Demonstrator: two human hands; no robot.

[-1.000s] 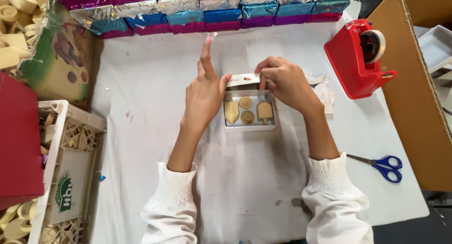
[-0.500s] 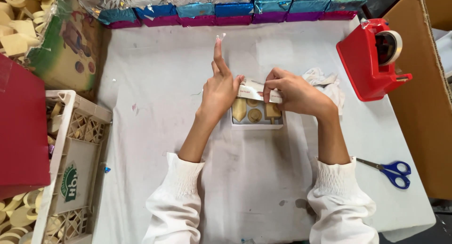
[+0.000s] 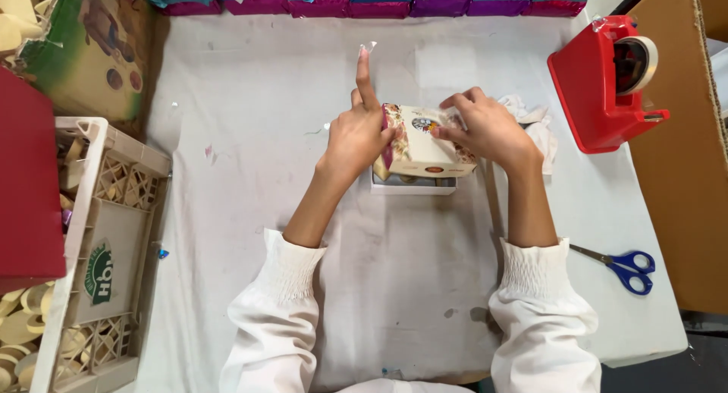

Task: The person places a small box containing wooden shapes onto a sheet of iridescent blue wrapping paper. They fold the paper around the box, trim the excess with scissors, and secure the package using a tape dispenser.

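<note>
**Op:** Two hands on one small box, and I'm reading across from my left. Far out past the left hand [image 3: 362, 139] sits a pale plastic crate [image 3: 114, 173] with cream-coloured pieces beside it.

**Desk:** And the left hand itself?

**Op:** Thumb and lower fingers are pressed on the left end of the printed lid [image 3: 425, 139], forefinger sticking straight up with a scrap of clear tape [image 3: 368, 48] on its tip. So it's partly closed on the lid, one finger free.

**Desk:** Where's the lid sitting?

**Op:** Between both hands, tilted over a white tray [image 3: 413, 184] that peeks out just below them. What's in the tray I can't tell.

**Desk:** Right side?

**Op:** Right hand [image 3: 489, 127] is curled over the lid's right end, fingertips pinching its top edge. Just beyond it lies a crumpled white cloth [image 3: 535, 120], further right a red tape dispenser [image 3: 603, 82], and down by the right forearm, blue-handled scissors [image 3: 629, 268].
</note>
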